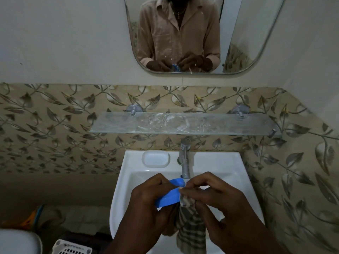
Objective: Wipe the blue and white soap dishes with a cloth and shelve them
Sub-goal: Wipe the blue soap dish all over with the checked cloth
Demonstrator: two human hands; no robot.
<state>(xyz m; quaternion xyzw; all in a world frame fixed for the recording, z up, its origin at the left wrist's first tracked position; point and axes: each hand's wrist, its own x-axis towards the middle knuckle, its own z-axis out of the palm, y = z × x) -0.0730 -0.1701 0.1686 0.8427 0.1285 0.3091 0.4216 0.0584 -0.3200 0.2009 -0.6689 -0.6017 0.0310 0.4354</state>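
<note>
While I stand over the sink (238, 167), my left hand (146, 200) is closed around the blue soap dish (169, 196) just in front of the tap (185, 162). My right hand (211, 195) pinches the checked cloth (190, 228) against that dish. Left of the tap, the white soap dish (156, 159) sits on the sink's back ledge, below the glass shelf (183, 123).

Blue soap dish (169, 196); white soap dish (155, 159); brown checked cloth (190, 230); beige leaf-patterned tiles (55, 129).

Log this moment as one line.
left hand: holds blue soap dish | right hand: wiping with cloth | glass shelf: bare
</note>
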